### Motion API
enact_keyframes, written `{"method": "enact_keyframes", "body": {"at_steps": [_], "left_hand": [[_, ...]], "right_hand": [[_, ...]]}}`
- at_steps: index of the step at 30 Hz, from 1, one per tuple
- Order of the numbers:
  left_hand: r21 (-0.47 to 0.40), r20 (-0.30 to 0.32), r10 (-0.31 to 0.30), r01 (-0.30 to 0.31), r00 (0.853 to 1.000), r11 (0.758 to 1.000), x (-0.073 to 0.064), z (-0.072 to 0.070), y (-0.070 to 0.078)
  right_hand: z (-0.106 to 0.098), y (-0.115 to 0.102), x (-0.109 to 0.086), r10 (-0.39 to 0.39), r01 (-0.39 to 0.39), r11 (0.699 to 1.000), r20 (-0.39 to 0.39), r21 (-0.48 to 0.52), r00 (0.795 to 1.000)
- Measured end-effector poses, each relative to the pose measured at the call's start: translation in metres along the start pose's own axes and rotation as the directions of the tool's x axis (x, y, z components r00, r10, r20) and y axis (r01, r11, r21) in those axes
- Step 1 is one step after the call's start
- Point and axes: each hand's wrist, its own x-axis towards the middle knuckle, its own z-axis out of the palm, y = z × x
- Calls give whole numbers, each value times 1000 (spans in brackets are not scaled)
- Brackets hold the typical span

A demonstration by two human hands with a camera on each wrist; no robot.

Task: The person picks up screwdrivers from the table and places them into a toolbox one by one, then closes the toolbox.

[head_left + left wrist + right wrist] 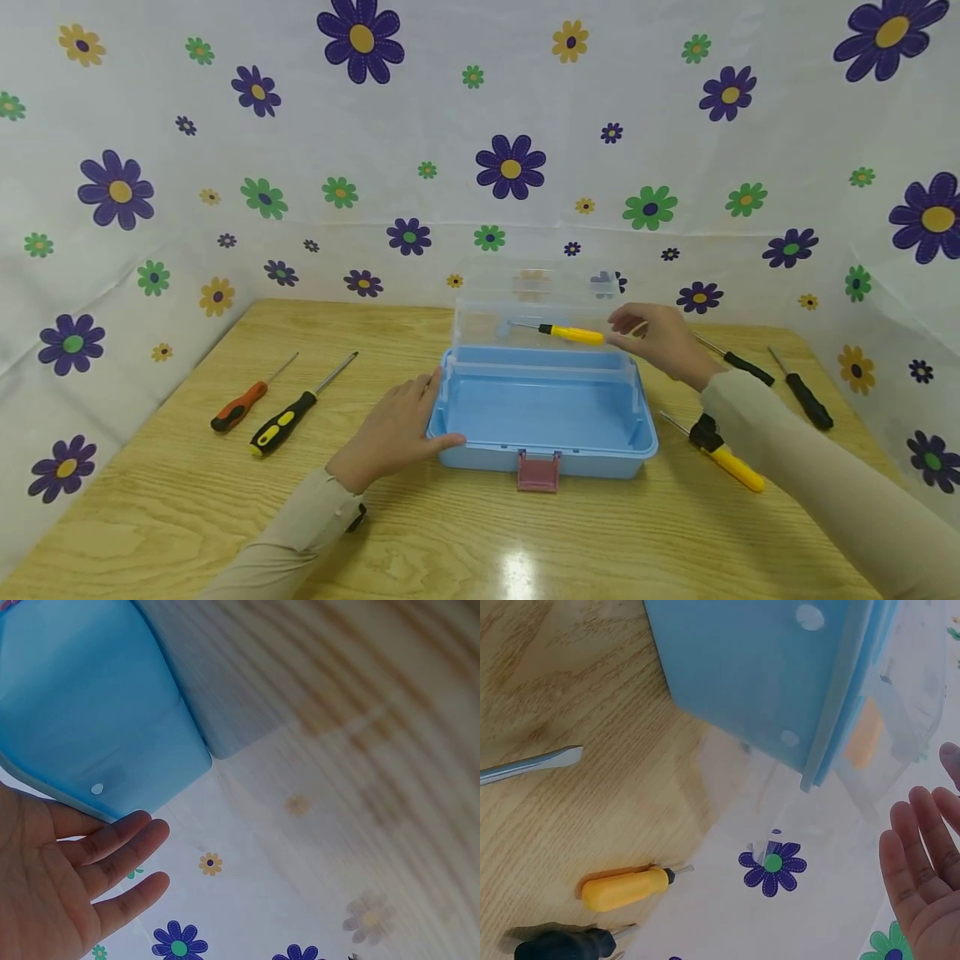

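Observation:
A light blue toolbox (540, 408) with a clear raised lid (480, 325) and a pink latch (538, 473) stands mid-table. My left hand (401, 429) rests against its left end, thumb by the front rim. Fairly straight fingers lie along the blue wall in the left wrist view. A yellow-handled screwdriver (576, 334) overlaps the lid in the head view, shaft pointing left. Just right of its handle end is my right hand (660, 337), thumb and fingers apart. The right wrist view shows that hand's fingers extended with nothing between them.
Right of the toolbox lie another yellow-handled screwdriver (735, 468) and two black-handled screwdrivers (750, 368) (812, 402). An orange-and-black screwdriver (240, 406) and a black-and-yellow screwdriver (285, 422) lie left. Near the back edge lies a further yellow screwdriver (626, 889). Behind hangs a flowered cloth (435, 108).

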Motion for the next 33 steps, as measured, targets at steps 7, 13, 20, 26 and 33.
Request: {"method": "enact_keyframes", "body": {"at_steps": [7, 13, 20, 26, 33], "left_hand": [[-3, -3, 2, -2, 1000, 1000, 0, -2, 1], [-7, 1, -1, 1, 1000, 1000, 0, -2, 0], [-11, -8, 0, 0, 1000, 1000, -1, -2, 0], [-11, -1, -8, 8, 1000, 1000, -1, -2, 1], [-11, -2, -3, 3, 1000, 1000, -1, -4, 2]], "right_hand": [[-1, 2, -3, 13, -13, 1000, 4, -14, 1000], [4, -2, -1, -6, 6, 1000, 33, -8, 999], [18, -11, 9, -56, 65, 996, 132, -65, 990], [26, -14, 15, -83, 111, 987, 226, -116, 970], [27, -14, 18, -62, 96, 988, 266, -117, 962]]}}
